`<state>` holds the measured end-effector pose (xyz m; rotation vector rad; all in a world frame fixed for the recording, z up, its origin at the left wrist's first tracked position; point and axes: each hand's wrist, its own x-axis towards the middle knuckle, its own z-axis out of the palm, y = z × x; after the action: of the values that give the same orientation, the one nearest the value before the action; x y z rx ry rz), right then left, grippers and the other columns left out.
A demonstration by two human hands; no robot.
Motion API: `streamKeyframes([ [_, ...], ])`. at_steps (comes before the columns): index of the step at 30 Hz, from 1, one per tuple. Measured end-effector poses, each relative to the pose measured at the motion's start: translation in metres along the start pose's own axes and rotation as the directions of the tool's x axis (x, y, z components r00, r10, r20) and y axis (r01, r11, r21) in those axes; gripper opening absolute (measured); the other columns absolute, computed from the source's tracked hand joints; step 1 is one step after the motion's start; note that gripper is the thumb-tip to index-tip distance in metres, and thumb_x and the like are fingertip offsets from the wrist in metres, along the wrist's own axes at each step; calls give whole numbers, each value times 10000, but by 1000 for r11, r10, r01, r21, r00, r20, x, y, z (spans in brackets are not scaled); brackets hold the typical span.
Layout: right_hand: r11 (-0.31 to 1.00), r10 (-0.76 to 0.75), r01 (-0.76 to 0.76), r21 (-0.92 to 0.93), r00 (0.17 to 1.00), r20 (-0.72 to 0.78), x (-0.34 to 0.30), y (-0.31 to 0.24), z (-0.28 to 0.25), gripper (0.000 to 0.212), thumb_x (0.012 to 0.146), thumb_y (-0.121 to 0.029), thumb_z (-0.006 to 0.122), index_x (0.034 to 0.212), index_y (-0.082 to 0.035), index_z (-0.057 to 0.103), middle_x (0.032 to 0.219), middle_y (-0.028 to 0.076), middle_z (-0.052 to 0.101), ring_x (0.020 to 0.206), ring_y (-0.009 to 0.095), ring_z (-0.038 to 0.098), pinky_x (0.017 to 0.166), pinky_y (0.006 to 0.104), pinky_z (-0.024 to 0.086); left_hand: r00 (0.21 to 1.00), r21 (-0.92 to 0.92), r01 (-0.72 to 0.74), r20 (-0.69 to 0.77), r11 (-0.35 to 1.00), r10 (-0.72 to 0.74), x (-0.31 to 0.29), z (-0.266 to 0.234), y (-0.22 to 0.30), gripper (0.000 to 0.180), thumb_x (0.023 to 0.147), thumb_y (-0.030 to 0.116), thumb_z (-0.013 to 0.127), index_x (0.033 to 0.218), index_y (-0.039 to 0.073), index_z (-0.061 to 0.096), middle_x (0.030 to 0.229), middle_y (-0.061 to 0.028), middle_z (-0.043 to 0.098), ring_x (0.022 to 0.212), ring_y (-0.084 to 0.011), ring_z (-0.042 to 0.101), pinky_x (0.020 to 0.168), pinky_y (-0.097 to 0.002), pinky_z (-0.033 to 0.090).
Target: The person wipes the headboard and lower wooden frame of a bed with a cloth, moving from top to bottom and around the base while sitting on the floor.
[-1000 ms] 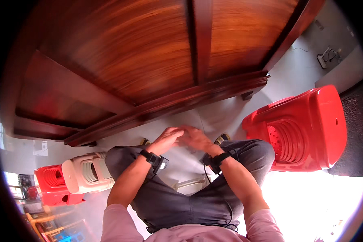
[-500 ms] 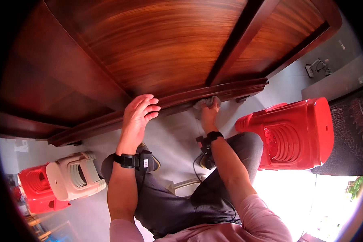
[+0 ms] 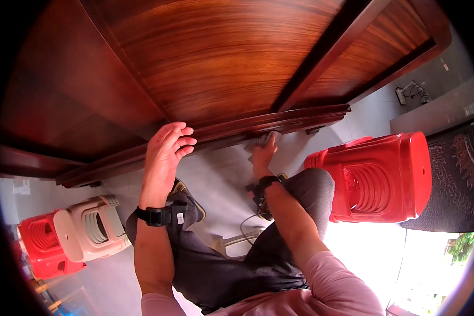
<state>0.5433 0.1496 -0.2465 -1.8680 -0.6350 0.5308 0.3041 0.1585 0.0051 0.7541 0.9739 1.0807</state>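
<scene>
A large dark-red wooden piece of furniture with glossy grained panels fills the upper part of the view. Along its bottom runs a moulded base rail. My right hand is closed on a crumpled grey cloth, held against the lower edge of that rail. In front of the panels, near the rail, my left hand is raised with its fingers apart and slightly curled. Nothing is in it. Both wrists wear black straps with small devices.
Stacked red plastic stools stand close by my right knee. At the left are a beige stool stack and a red one. A power strip with cables lies on the grey floor at the far right. Part of a pale low seat shows between my legs.
My right hand with the cloth has shifted slightly left along the base rail. My left hand has also moved a little left, still open. The view has shifted slightly.
</scene>
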Motion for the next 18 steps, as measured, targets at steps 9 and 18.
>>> streamKeyframes([
  [9, 920, -358, 380, -90, 913, 195, -45, 2, 12, 830, 730, 23, 537, 1479, -96, 199, 1319, 260, 376, 1167, 415, 423, 981, 443, 360, 1000, 31, 5, 20, 1000, -6, 9, 13, -3, 228, 896, 179, 596, 1080, 46, 575, 1001, -90, 626, 856, -181, 608, 762, -299, 480],
  [18, 977, -213, 208, 46, 955, 209, -20, -12, -4, 805, 778, 36, 490, 1490, -61, 126, 1398, 260, 354, 1304, 375, 370, 1056, 379, 319, 999, 62, 10, 39, 998, -13, 15, 22, -5, 217, 892, 186, 605, 1064, 56, 580, 991, -80, 623, 866, -181, 601, 764, -299, 467],
])
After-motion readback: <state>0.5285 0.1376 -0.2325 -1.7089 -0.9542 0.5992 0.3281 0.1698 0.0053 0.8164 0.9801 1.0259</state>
